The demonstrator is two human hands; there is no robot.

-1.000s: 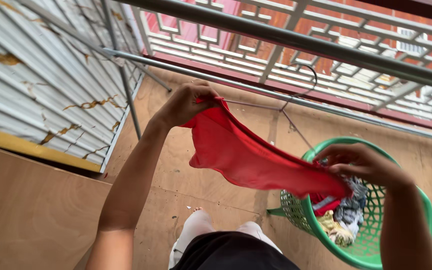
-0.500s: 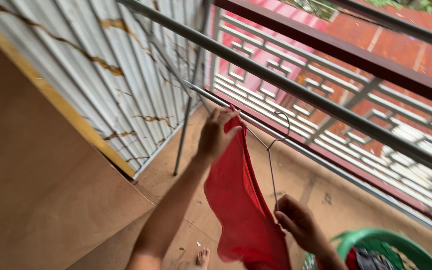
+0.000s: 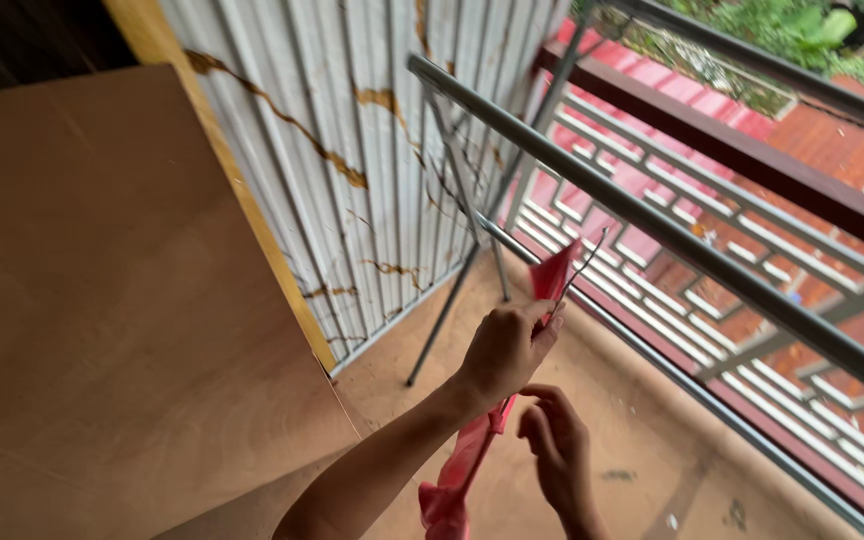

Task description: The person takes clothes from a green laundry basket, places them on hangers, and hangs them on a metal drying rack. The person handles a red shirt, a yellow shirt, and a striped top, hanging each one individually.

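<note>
A light, limp red cloth (image 3: pixel 472 455), hung below a thin wire hanger (image 3: pixel 580 268) beside the metal rail (image 3: pixel 652 225), is pinched closed at its top by the left hand (image 3: pixel 505 345), best gripped there, while the right hand (image 3: pixel 557 450) is curled loosely beside it, apparently holding nothing.

Corrugated metal wall (image 3: pixel 372 150) behind a plywood panel (image 3: pixel 102 320); metal rail (image 3: pixel 652 230) crosses above.

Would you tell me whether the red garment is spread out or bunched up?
Bunched up: the red garment hangs as a narrow strip, gathered between the left hand and right hand.
</note>
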